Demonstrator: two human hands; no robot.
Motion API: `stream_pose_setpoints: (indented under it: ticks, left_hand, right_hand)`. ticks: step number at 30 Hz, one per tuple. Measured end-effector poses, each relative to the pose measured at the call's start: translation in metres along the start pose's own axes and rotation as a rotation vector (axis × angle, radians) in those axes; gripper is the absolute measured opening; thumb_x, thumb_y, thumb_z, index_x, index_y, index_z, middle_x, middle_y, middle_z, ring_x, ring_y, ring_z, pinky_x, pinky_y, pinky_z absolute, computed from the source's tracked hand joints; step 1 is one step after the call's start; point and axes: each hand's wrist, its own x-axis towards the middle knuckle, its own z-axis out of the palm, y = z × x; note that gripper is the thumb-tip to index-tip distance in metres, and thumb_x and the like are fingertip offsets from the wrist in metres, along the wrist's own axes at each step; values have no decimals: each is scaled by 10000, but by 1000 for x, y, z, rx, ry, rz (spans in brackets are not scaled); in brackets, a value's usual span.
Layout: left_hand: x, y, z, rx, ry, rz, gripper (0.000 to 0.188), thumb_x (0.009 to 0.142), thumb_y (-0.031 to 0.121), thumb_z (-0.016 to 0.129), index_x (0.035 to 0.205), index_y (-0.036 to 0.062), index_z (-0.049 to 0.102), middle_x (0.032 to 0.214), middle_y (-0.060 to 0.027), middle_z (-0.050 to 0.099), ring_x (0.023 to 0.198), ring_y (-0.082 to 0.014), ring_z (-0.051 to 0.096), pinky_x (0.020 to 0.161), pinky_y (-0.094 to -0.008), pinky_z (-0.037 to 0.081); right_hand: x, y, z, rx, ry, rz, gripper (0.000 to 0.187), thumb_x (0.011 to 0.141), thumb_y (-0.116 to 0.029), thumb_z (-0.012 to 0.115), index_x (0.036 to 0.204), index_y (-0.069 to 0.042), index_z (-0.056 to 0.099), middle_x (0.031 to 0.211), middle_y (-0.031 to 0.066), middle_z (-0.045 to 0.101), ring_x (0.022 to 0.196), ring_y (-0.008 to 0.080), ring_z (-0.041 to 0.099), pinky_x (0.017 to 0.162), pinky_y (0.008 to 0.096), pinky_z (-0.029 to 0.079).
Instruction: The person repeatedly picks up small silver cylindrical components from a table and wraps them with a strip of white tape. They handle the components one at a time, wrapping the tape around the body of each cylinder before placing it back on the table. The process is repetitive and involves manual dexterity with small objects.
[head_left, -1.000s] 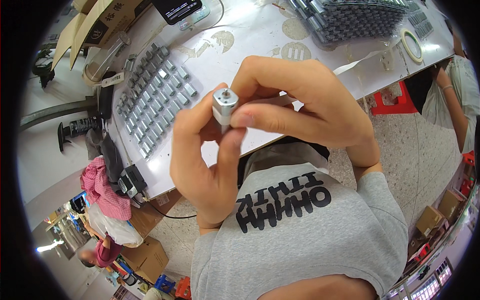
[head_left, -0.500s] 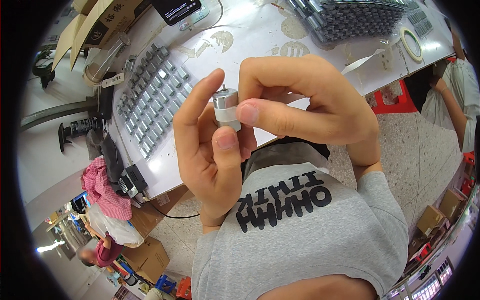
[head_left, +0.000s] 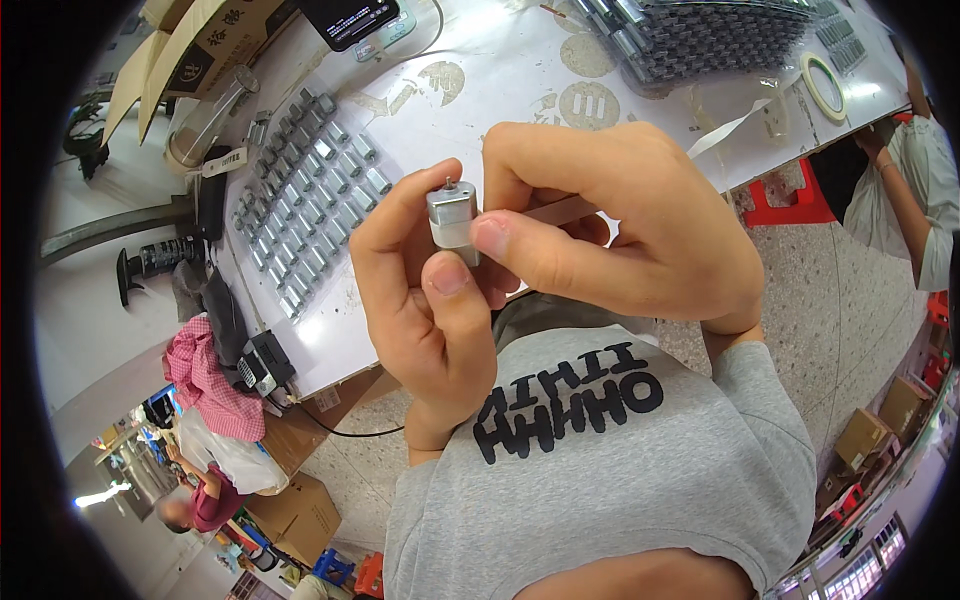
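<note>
A small silver electric motor [head_left: 453,207] stands upright, shaft up, between the thumb and fingers of my left hand [head_left: 425,290]. Pale tape [head_left: 451,235] is wrapped around its lower body. Pressed close on the motor's right side, my right hand [head_left: 630,225] pinches a thin pale strip [head_left: 562,211] between thumb and curled fingers. That strip runs back under my right palm, where it is hidden. Beyond the knuckles, a whitish strip [head_left: 728,128] sticks out over the table; whether it is the same piece I cannot tell.
On the white table [head_left: 480,60], a clear tray of several motors [head_left: 310,200] lies left, and stacked motors [head_left: 710,45] lie far right beside a tape roll [head_left: 822,87]. A phone [head_left: 350,20] and an open cardboard box [head_left: 205,50] are at the back. A co-worker's arm [head_left: 897,190] shows right.
Both hands have shifted slightly nearer to me. The motor has turned a little, and my left index fingertip is now bent closer to its shaft. More of the pale strip shows beneath my right fingers.
</note>
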Motion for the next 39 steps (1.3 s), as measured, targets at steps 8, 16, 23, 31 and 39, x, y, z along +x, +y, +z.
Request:
stream_pose_setpoints:
  ticks: [8, 16, 23, 31, 39]
  left_hand:
    - [2, 7, 1, 89, -8, 56, 366, 903, 221, 365, 1139, -59, 376, 837, -71, 483, 606, -42, 415, 529, -160, 342]
    - [2, 6, 6, 56, 38, 71, 388, 911, 248, 314, 1132, -62, 389, 795, -55, 493, 548, -37, 382, 488, -158, 324]
    - [11, -1, -4, 330, -118, 231, 444, 914, 299, 370, 1195, -44, 373, 786, -70, 530, 588, -65, 477, 528, -184, 397]
    - [7, 10, -8, 372, -128, 50, 417, 925, 260, 352, 1215, -40, 371, 804, -64, 545, 633, -75, 499, 561, -182, 408]
    - [4, -6, 7, 359, 40, 298, 438, 925, 300, 318, 1149, -71, 379, 972, -111, 515, 644, -78, 475, 543, -189, 395]
  right_hand:
    - [0, 0, -4, -58, -32, 43, 111, 770, -53, 522, 675, -8, 487, 530, 2, 506, 448, 24, 414, 392, 183, 286]
    - [0, 6, 2, 174, -5, 44, 87, 750, -20, 531, 673, -2, 495, 564, 25, 557, 469, 36, 455, 417, 177, 338]
    - [1, 5, -1, -77, 10, -95, 71, 744, -4, 534, 688, 1, 491, 570, 43, 524, 475, 78, 478, 430, 201, 365]
    - [-2, 16, 5, 94, -15, -66, 34, 771, -13, 512, 747, 1, 492, 600, 44, 527, 499, 96, 484, 439, 207, 353]
    - [-1, 0, -3, 21, -56, 45, 101, 755, -61, 558, 700, -12, 490, 567, 15, 484, 487, 60, 414, 438, 206, 326]
